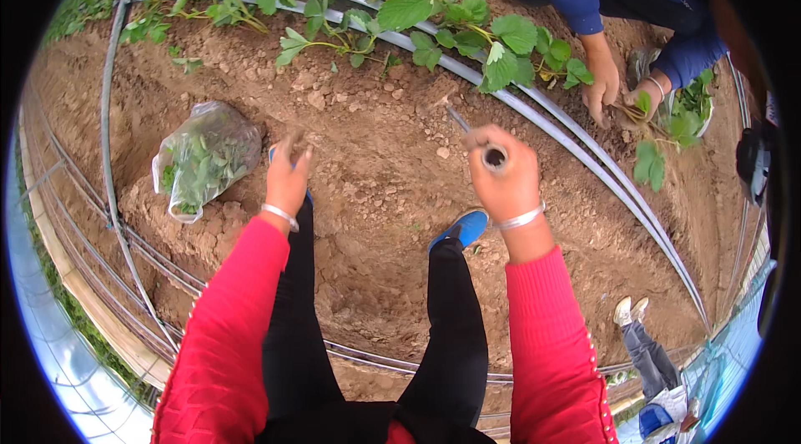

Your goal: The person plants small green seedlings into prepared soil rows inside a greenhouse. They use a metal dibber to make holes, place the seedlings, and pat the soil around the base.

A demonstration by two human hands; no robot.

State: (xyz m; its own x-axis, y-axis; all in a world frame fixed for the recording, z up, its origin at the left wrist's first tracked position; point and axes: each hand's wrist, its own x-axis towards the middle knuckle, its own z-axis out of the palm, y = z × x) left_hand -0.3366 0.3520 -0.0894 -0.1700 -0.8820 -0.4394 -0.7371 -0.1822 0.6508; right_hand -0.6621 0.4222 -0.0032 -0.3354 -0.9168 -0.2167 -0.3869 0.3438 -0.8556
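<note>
My right hand (512, 187) is closed around the hollow round handle of a hand tool (459, 119). Its thin metal shaft slants forward, and the far end meets loose brown soil (375, 150) just below the plant row; the shape of that end is hard to tell. My left hand (286, 178) hovers over the ground, slightly blurred, with fingers apart and nothing in it. Left of it lies a clear plastic bag (216, 153) with green leafy plants inside. Strawberry plants (407, 12) grow along the bed ahead of both hands.
Two grey irrigation pipes (400, 40) curve along the bed to the right. A grey hoop pole (107, 100) stands at left. At upper right, a co-worker's hands (604, 78) hold a strawberry seedling (647, 106) beside another bag (704, 103). Another person (654, 356) is at lower right.
</note>
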